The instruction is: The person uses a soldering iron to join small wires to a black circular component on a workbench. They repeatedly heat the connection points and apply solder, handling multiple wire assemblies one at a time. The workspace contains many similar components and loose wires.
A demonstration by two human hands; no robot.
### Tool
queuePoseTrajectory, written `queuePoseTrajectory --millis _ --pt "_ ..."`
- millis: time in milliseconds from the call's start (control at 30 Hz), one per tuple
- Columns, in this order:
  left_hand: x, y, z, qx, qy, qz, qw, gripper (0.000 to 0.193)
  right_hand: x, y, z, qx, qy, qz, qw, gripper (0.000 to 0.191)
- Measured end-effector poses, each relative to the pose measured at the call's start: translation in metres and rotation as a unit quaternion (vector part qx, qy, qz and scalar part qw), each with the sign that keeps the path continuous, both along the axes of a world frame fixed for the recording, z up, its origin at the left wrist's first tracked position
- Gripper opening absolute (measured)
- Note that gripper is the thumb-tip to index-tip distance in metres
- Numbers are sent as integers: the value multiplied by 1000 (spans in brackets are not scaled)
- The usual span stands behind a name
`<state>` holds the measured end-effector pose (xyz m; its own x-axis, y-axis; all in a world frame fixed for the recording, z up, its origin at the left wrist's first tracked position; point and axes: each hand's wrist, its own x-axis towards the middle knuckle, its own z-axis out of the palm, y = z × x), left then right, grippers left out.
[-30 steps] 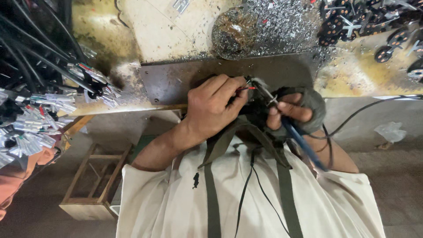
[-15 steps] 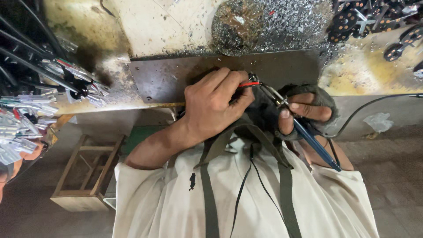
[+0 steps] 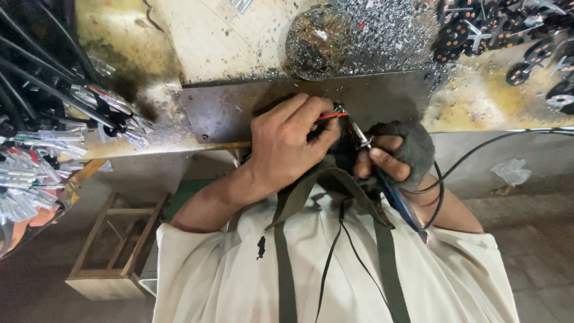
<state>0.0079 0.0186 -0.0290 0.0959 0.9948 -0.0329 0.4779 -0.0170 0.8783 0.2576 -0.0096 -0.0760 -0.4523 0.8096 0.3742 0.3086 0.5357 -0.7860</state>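
The person's left hand [image 3: 287, 146] is clenched around the end of a thin red wire [image 3: 327, 116], pinching it between thumb and forefinger and holding it just over the near edge of the dark metal plate [image 3: 227, 110] on the table [image 3: 197, 42]. The right hand [image 3: 394, 157], in a dark fingerless glove, has its fingers [image 3: 378, 160] closed on a soldering iron [image 3: 382, 173] with a blue handle, held like a pen; its metal tip [image 3: 348, 124] points up and left to meet the wire's free end, just right of the left hand. A black cord [image 3: 478, 149] runs from that hand off to the right along the table's edge. The step in hand looks like soldering the wire's end, with tip and wire brought together; whether they touch is too small to tell. The next move seems to call for a steady left hand and a light, brief press of the tip. Beyond the plate lies a heap of silver metal scraps [image 3: 371, 30]; far right of it, dark round parts [image 3: 496, 30]; far left, a bundle of black cables with silver ends [image 3: 54, 119].
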Motion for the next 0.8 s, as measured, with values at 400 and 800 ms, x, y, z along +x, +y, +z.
queuePoseTrajectory --millis 400,800 --pt "0 3 4 -40 -22 3 999 15 -7 -8 11 -146 67 -138 977 28" --pt "7 1 3 25 12 31 999 13 -23 7 42 -269 -299 -111 909 20"
